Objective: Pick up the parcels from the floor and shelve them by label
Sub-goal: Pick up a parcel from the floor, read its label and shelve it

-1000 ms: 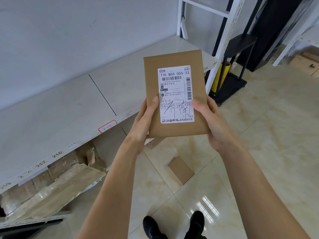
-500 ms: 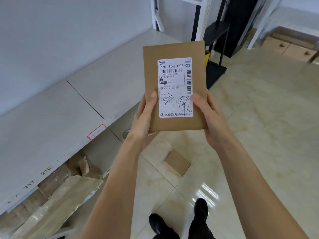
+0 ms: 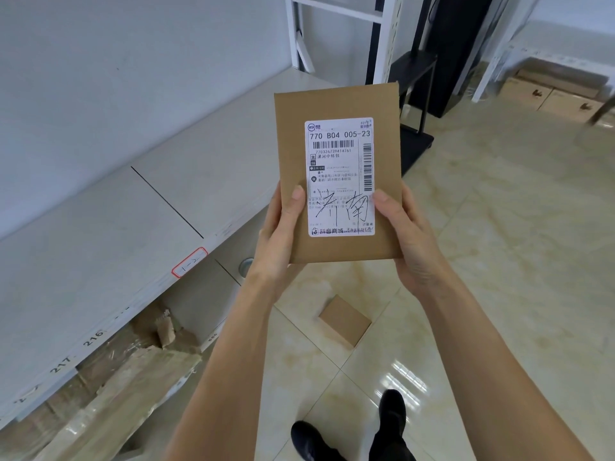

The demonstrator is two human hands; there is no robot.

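A person looks down at a flat brown cardboard parcel (image 3: 336, 174) held upright in front of them with both bare hands, at the centre of the view. The left hand (image 3: 278, 241) grips the parcel's lower left edge, its thumb pressed on the front face; the right hand (image 3: 407, 234) grips the lower right edge, thumb likewise on the front beside the label. A white shipping label (image 3: 340, 176) covers much of the parcel's front; it reads "770 B04 005-23" above barcodes, with small printed Chinese text and large handwritten black characters near the bottom. Both forearms reach up from the lower edge of the view. At 9 o'clock runs a long pale shelf (image 3: 100, 234), bare on top, with a small red-bordered tag (image 3: 189, 262) on its front lip and the numbers 216 and 217 further along at 8 o'clock. Beneath that shelf, at 7 o'clock, lie torn cardboard and plastic-wrapped packages (image 3: 109, 394). On the glossy beige tiled floor (image 3: 499, 261), at 6 o'clock just below the hands, a second small brown parcel (image 3: 345, 320) lies flat. Black shoes (image 3: 392, 409) show at the bottom edge. At 12 o'clock stand white shelf uprights (image 3: 382, 38) and a black stand (image 3: 417, 94); at 2 o'clock, cardboard boxes (image 3: 549, 91) sit under another white rack.
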